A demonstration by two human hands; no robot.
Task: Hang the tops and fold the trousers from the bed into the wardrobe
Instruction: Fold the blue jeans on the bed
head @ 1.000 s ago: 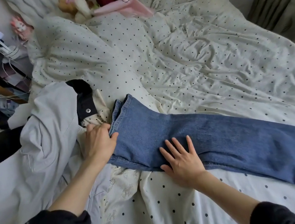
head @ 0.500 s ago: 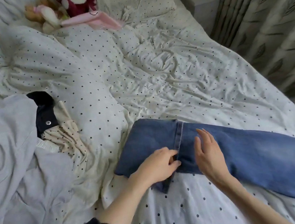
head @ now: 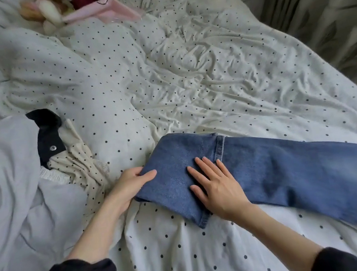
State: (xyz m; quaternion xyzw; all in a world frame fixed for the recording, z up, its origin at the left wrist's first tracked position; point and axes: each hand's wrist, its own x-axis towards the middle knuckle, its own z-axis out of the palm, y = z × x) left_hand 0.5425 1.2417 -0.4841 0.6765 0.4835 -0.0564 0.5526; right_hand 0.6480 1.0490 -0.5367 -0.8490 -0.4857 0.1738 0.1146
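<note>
Both hands fold the jeans [head: 269,168]: left hand [head: 127,188] seemingly grips the fold, right hand [head: 217,189] presses flat; another fold next.

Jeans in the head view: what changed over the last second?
The jeans got their waist end folded over onto the legs. The left hand moved from the waistband to gripping the new fold; the right hand lies flat on the folded layer. The grey top beside them stayed put.
</note>
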